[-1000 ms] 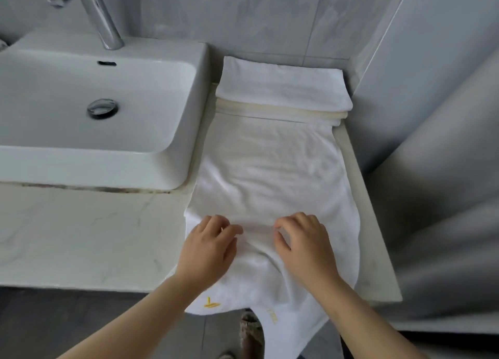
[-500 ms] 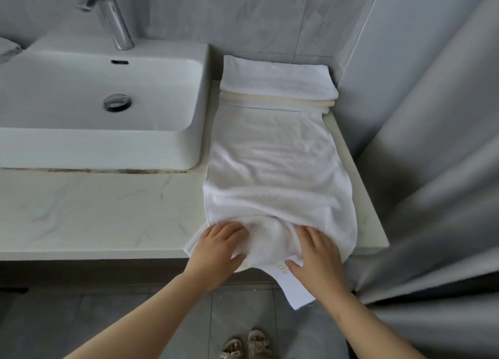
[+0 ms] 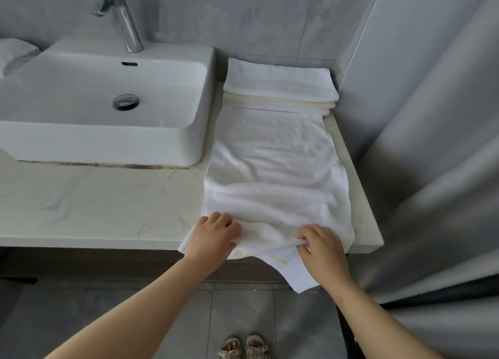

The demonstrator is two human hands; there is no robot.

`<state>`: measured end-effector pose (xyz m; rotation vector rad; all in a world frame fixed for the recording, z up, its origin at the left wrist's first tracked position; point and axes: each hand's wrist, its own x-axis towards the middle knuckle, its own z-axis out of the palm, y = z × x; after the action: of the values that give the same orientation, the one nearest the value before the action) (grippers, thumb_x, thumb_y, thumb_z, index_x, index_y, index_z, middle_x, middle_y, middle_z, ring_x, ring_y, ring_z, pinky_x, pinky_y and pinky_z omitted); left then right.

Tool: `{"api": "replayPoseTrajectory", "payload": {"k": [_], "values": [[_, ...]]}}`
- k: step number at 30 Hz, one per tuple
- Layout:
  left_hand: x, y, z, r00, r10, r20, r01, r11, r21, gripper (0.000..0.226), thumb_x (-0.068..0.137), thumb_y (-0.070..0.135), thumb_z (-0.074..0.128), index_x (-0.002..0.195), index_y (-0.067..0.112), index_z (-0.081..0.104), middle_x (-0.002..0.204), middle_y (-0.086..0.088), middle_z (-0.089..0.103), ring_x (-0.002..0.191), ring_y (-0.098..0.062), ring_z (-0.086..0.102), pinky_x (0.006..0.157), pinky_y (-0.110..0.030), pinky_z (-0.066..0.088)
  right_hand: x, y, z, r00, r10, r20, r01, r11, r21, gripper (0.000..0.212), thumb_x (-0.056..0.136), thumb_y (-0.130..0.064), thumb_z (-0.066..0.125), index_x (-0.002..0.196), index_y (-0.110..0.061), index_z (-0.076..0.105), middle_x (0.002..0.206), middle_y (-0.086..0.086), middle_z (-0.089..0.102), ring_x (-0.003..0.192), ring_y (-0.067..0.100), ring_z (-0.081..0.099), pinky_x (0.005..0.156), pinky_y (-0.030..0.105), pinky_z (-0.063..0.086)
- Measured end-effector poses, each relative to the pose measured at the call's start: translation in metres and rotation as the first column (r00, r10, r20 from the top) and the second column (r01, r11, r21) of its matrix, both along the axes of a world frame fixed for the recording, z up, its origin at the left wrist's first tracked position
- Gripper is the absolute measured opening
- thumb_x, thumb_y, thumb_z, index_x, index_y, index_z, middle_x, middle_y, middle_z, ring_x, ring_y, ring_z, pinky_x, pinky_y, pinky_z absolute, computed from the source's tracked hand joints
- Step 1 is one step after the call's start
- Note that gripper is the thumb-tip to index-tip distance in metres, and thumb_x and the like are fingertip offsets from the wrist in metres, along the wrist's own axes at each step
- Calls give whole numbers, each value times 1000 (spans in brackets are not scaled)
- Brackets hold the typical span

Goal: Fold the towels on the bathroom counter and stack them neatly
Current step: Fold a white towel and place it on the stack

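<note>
A long white towel (image 3: 272,169) lies spread lengthwise on the pale marble counter (image 3: 94,204), right of the basin. Its near end, with gold lettering, hangs over the counter's front edge. My left hand (image 3: 213,234) grips the bunched near edge on the left, fingers curled over the fold. My right hand (image 3: 321,245) pinches the same bunched edge on the right, thumb tucked under the cloth. A stack of folded towels (image 3: 280,86) sits against the back wall, touching the spread towel's far end.
A white rectangular basin (image 3: 81,132) with a chrome tap (image 3: 121,16) fills the counter's left. A grey wall and a grey curtain (image 3: 432,169) close in on the right. Another rolled towel (image 3: 13,53) lies at the far left. Sandalled feet (image 3: 244,348) show on the tiled floor.
Both hands slid toward the counter's front edge and gathered the towel's near end into a bunch. The right hand went from lying flat to pinching the cloth.
</note>
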<state>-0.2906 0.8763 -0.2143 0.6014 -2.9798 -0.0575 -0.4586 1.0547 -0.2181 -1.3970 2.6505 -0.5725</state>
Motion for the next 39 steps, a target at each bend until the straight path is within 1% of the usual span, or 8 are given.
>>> {"api": "replayPoseTrajectory", "payload": {"k": [4,8,15,21,25,30,35,39], "values": [[-3,4,9,1000,29,8,-29,999,45,35,38,23,89,60,25,62,68,7,55,60,-16,55,53,-23,41,3,-1,14,999,4,34,-6,996,86,13,93,-19,50,102,-16,59,94,-7,61,92,16,53,82,24,25],[-8,-2,37,991,-3,135,-36,958,286,13,83,25,61,95,21,63,112,11,56,109,-11,48,84,-19,33,2,3,36,989,-27,143,16,997,75,13,99,-26,42,104,-18,52,83,-6,55,81,13,38,86,21,28],[-39,-36,111,910,-66,410,-285,619,732,19,83,13,59,66,20,52,71,8,52,69,-10,48,66,-20,36,-42,-26,74,762,-75,643,58,997,47,14,86,-18,62,74,-24,57,75,-2,59,73,13,53,68,25,40],[-84,-58,105,949,236,209,-314,767,559,7,81,16,56,81,20,61,79,4,61,77,-17,57,58,-22,41,-74,-60,83,956,-164,243,139,983,117,14,90,-26,56,98,-18,64,101,3,60,99,23,55,82,30,43],[-93,-60,70,934,307,183,-351,884,308,28,87,29,57,116,28,59,125,1,54,118,-23,47,91,-32,39,-72,-67,70,983,-85,-161,109,984,143,29,88,-6,50,111,-17,62,112,6,53,105,30,48,84,33,36],[-90,-49,49,868,479,132,-495,857,143,46,87,42,59,127,21,46,127,-5,44,120,-25,43,95,-35,35,-73,-47,49,1000,-7,-20,11,980,200,30,94,-9,41,121,-17,52,117,3,52,99,27,56,74,33,44],[-86,-58,46,833,525,176,-533,676,509,28,96,30,44,119,17,55,114,-5,60,98,-24,57,74,-27,41,-83,-15,34,951,-124,284,109,992,69,38,96,-5,36,132,-15,46,125,1,58,117,21,53,92,29,42],[-68,-80,55,801,571,180,-343,191,920,29,89,-9,41,92,7,65,89,-13,63,73,-18,57,63,-20,47,-94,-1,31,971,-107,214,86,991,104,46,90,6,34,126,-15,53,127,-3,55,119,20,50,93,21,36]]}}
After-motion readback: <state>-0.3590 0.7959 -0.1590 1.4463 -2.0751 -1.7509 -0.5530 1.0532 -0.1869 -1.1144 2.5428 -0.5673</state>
